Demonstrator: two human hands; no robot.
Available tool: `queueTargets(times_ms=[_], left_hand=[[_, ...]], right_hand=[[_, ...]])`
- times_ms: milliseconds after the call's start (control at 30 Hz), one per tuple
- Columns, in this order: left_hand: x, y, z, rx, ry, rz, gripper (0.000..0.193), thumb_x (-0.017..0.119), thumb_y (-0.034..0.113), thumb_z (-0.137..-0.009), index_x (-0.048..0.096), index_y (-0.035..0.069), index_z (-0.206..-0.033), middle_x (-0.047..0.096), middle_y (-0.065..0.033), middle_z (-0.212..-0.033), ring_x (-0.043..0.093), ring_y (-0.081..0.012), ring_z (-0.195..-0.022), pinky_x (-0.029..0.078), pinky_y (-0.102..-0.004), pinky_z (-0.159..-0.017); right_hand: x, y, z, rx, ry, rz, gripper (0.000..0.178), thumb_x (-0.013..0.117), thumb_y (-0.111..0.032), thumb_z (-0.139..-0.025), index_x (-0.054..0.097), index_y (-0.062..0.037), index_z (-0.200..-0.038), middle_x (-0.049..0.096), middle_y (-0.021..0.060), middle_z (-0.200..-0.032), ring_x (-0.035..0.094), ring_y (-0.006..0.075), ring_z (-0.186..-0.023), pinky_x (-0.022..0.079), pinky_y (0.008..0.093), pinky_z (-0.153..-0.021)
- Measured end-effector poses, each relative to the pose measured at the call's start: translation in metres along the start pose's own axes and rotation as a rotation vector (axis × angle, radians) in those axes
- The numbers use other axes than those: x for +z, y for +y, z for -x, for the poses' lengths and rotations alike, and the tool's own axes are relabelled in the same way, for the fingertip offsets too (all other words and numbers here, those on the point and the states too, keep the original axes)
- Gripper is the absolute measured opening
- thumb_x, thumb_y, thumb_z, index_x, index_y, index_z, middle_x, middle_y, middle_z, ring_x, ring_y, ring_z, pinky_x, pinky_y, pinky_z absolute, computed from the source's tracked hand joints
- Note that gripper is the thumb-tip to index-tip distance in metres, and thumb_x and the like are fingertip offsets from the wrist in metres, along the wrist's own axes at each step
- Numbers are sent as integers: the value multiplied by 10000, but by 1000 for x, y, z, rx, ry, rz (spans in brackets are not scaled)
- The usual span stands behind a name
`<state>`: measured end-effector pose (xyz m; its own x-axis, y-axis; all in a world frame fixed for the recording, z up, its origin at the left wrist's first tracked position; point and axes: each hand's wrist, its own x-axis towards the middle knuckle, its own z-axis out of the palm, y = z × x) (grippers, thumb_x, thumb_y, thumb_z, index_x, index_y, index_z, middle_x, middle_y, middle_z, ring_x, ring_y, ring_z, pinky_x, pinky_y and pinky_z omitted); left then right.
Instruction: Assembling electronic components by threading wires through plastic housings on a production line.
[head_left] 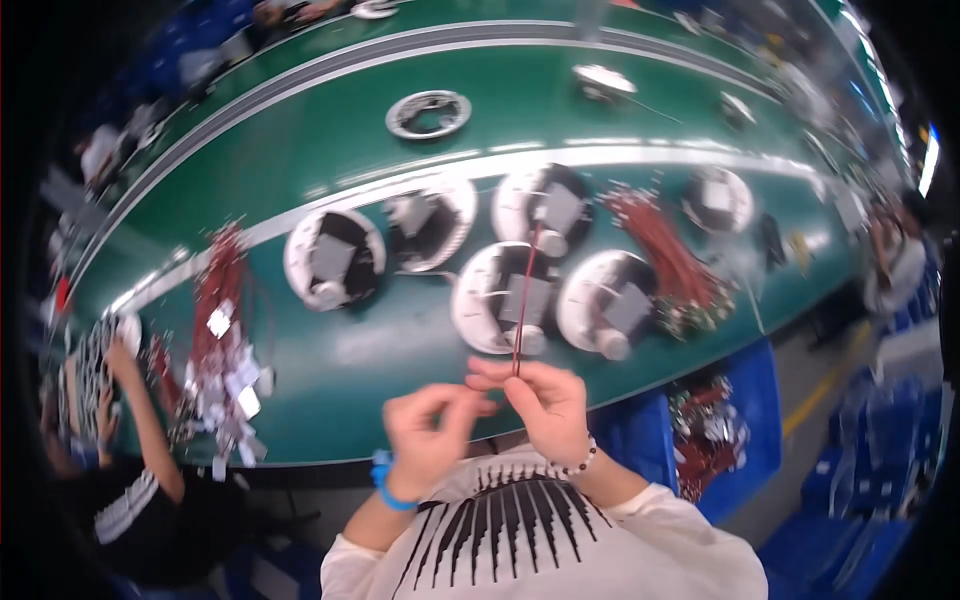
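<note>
My right hand (548, 408), with a beaded bracelet at its wrist, pinches a thin red wire (527, 290). The wire rises from the fingers over the round white-and-black units on the green table. Close beside it, my left hand (432, 428), with a blue band, has its thumb and fingers drawn together; whatever lies between them is too small to make out. Nearest to my hands are a round unit (478, 305) with a grey square on it and a second such unit (590, 298) to its right.
More round units stand behind, one of them far left (310, 250). Bundles of red wires lie at the left (215, 290) and right (672, 245). A white ring-shaped part (392, 115) sits on the conveyor. A blue bin (765, 400) holds wires; a co-worker's arm (150, 420) reaches in at left.
</note>
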<state>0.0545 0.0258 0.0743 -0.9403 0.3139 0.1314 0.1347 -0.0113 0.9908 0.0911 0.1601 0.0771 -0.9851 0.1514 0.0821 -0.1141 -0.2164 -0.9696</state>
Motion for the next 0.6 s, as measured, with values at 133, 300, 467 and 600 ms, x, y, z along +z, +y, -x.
queueTargets(times_ms=[133, 300, 467, 600], left_hand=[[-1, -13, 18, 181, -15, -165, 40, 579, 3, -707, 594, -32, -693, 586, -114, -605, 575, -156, -528, 435, -243, -500], [-24, -11, 24, 178, -290, -396, 100, 609, 33, -698, 611, -26, -779, 601, -126, -721, 592, -194, -621, 465, -271, -519], [-38, 10, 24, 63, -169, -331, 266, 585, 7, -706, 566, -24, -969, 602, -122, -892, 592, -142, -623, 479, -227, -526], [-42, 7, 16, -80, -86, 157, 311, 403, 67, -838, 433, -79, -1111, 569, -167, -987, 555, -110, -524, 462, -209, -505]], right_hand=[[19, 10, 7, 171, -70, -142, 196, 383, -45, -861, 506, 89, -935, 576, 205, -934, 571, 243, -886, 471, 303, -773], [14, 30, 15, 33, -83, 15, 169, 393, -67, -867, 508, 56, -861, 593, 135, -745, 560, 171, -655, 465, 290, -626], [16, 31, 19, 101, -9, -168, 135, 442, -74, -858, 519, 38, -858, 485, -9, -628, 377, 27, -513, 330, 175, -458], [25, 39, 21, 123, -172, 94, 170, 445, -86, -854, 569, 26, -883, 468, -27, -578, 357, 19, -494, 296, 174, -434]])
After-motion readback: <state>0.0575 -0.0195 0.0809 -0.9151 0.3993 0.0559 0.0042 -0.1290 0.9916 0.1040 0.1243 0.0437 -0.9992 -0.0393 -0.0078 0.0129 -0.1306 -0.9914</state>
